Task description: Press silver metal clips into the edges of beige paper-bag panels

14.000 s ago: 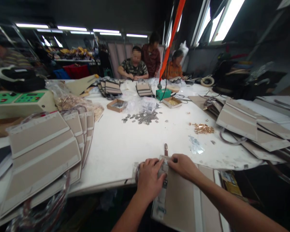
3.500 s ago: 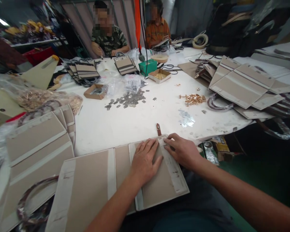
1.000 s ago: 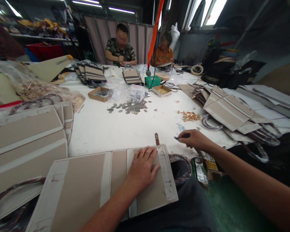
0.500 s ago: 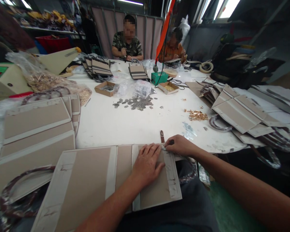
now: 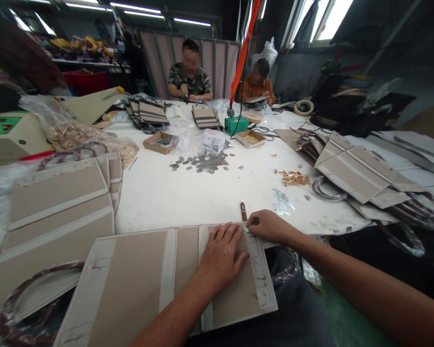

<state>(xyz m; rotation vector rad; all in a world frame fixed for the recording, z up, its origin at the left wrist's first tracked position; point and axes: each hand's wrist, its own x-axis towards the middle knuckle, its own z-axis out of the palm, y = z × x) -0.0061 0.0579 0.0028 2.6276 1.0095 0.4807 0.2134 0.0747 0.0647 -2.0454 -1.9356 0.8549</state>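
Observation:
An opened-out bag body (image 5: 137,270) of beige board with pale tape strips lies across my lap and the table's front edge. My left hand (image 5: 222,255) lies flat on its right part, fingers stretched out. At the far edge, close to the right corner, my right hand (image 5: 265,225) is closed in a pinch on a small metal plate (image 5: 246,230), mostly covered by the fingertips. A brown strap tab (image 5: 243,211) with metal hardware sticks out beyond that edge. A plastic-wrapped handle (image 5: 287,265) hangs below the right hand.
Flat bag bodies are stacked at left (image 5: 58,193) and right (image 5: 354,168). Loose metal plates (image 5: 206,163), gold hardware (image 5: 294,178) and silvery strips (image 5: 282,201) lie on the white table (image 5: 159,193). Small boxes (image 5: 250,139) stand farther back. Two people sit across.
The view has tilted up slightly, so things sit lower in it. My left hand stays flat on the bag body. My right fingers have shifted slightly, showing more of the small metal plate.

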